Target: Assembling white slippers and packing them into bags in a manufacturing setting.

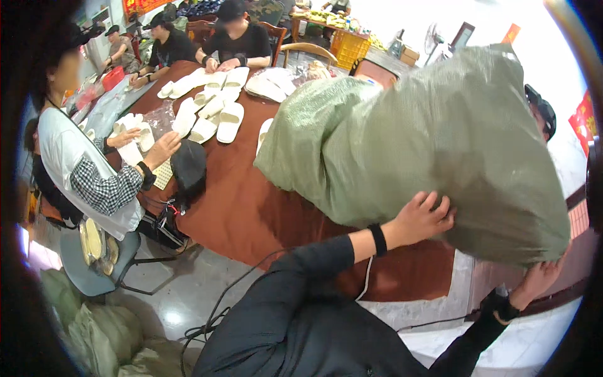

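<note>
A big, bulging green woven sack [433, 138] leans over the right part of the table, its bottom end toward me. My left hand [424, 221] is against the sack's near side, fingers curled into the fabric. At the lower right corner my right hand [539, 281] grips the sack from below; some of its fingers are hidden behind the fabric. White slippers [230, 122] lie in a loose pile on the brown tablecloth [232, 201], left of the sack. What the sack contains cannot be seen.
A person in a checked sleeve [103, 188] stands at the left, hands over slippers. Two more people in black sit across the table. A grey chair [100, 267] holds wrapped slippers. Other sacks [100, 333] lie on the floor, lower left. Cables [217, 311] run near me.
</note>
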